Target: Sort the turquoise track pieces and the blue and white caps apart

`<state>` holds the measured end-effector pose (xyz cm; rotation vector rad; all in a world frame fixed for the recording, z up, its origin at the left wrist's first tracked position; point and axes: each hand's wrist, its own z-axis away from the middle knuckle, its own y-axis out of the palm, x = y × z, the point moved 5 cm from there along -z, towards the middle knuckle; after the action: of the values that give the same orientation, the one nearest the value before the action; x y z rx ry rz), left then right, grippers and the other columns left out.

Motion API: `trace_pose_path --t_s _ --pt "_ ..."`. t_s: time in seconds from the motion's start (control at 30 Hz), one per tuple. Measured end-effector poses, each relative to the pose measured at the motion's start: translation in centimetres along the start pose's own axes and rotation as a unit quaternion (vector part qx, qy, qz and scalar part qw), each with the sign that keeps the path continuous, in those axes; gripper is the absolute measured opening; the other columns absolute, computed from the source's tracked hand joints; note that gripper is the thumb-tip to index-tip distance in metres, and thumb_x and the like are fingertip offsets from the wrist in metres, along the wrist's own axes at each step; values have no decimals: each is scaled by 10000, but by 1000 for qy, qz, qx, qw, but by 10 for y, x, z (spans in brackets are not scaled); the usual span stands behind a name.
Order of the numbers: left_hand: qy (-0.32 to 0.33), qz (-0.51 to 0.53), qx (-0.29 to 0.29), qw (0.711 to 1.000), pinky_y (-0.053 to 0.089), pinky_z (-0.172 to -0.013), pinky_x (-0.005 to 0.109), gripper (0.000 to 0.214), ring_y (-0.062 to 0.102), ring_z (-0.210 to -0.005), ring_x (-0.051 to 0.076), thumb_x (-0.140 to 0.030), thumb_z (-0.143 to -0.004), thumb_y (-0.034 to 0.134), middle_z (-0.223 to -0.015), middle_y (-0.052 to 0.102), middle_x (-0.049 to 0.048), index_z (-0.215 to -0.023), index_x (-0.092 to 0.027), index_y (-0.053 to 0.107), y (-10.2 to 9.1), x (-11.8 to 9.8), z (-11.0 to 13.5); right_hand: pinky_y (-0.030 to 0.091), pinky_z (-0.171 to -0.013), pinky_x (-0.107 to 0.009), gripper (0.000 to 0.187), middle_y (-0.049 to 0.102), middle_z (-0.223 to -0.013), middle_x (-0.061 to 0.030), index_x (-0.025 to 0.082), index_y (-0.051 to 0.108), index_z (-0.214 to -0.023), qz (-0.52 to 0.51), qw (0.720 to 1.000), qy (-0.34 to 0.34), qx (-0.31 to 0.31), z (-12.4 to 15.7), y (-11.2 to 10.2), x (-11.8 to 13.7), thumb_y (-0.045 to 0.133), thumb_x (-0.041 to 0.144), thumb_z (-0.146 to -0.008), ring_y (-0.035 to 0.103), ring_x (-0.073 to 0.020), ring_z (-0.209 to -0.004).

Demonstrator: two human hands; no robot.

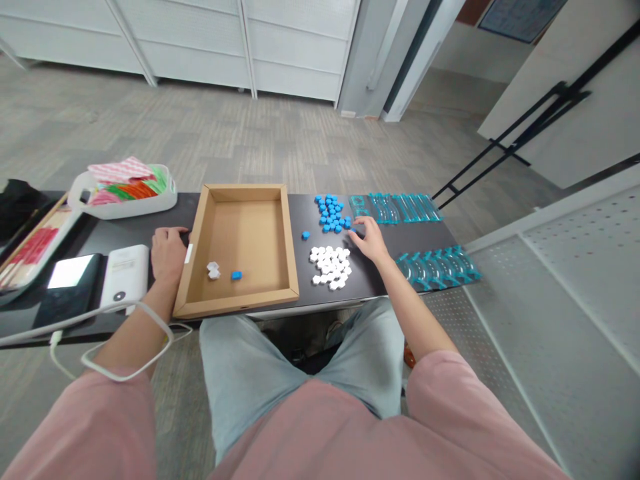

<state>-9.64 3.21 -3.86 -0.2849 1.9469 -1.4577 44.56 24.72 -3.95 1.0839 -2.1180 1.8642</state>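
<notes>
My right hand reaches over the table at the right edge of a cluster of small blue plastic pieces. Its thumb and fingers are apart, close to a blue piece by the thumb tip. Just nearer to me lies a pile of white hexagonal pieces. My left hand rests beside the left wall of a shallow cardboard box; its fingers bend down and their tips are hidden. Inside the box sit a pair of white pieces and a blue piece. One separate blue piece lies right of the box.
Clear teal-edged plastic parts lie in a back row and a front row at the right. On the left are a white basket of colourful items, a white power bank, a dark device and a white cable.
</notes>
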Motion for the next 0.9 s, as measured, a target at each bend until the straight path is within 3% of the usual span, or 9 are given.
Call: trace_pose_path --t_s 0.1,0.27,0.5,0.63,0.7,0.8,0.9 --pt "0 2 -2 1000 529 -1305 595 416 614 -1414 427 -248 -1089 555 -1420 639 240 -1423 -128 772 -1 -1 1 475 -1406 -639 573 564 -1857 -217 230 659 -1652 9 999 -31 14 -7 10 8 603 425 -1116 509 -355 -1752" --pt "2 4 1 1000 530 -1303 591 379 628 -1384 424 -287 -1094 588 -1390 642 237 -1380 -127 778 -2 -1 0 313 -1498 -657 837 386 -1975 -244 158 464 -1857 28 996 -41 81 -26 37 19 606 562 -1138 356 -379 -1851" --pt "-2 -8 21 1000 516 -1323 592 441 617 -1459 445 -220 -1094 545 -1502 609 291 -1452 -69 754 0 2 -2 261 -1512 -678 822 400 -1977 -207 204 492 -1862 24 993 -61 97 -43 54 39 588 617 -1159 357 -364 -1851" --pt "-1 -7 21 1000 519 -1330 579 425 623 -1459 428 -211 -1097 561 -1490 631 264 -1457 -104 760 1 4 -2 157 -1538 -681 665 499 -1929 -176 235 542 -1824 37 996 -53 54 -58 50 38 463 519 -1227 418 -314 -1825" --pt "0 -7 19 1000 522 -1330 586 427 624 -1459 424 -197 -1096 563 -1492 643 258 -1464 -110 762 3 5 -3 196 -1535 -666 659 517 -1921 -165 235 553 -1821 37 997 -49 43 -75 50 35 400 521 -1247 431 -304 -1818" --pt "1 -12 14 1000 526 -1329 583 426 630 -1448 417 -208 -1099 576 -1478 649 256 -1467 -103 764 4 6 -3 297 -1520 -603 719 482 -1949 -145 222 572 -1827 42 995 -44 85 -109 57 29 356 598 -1254 408 -316 -1832" --pt "2 -15 10 1000 535 -1316 568 409 641 -1423 405 -252 -1111 592 -1453 652 241 -1454 -116 770 5 7 -4 299 -1523 -601 770 505 -1935 -142 221 581 -1837 64 988 -31 135 -138 68 27 360 664 -1248 416 -368 -1823"
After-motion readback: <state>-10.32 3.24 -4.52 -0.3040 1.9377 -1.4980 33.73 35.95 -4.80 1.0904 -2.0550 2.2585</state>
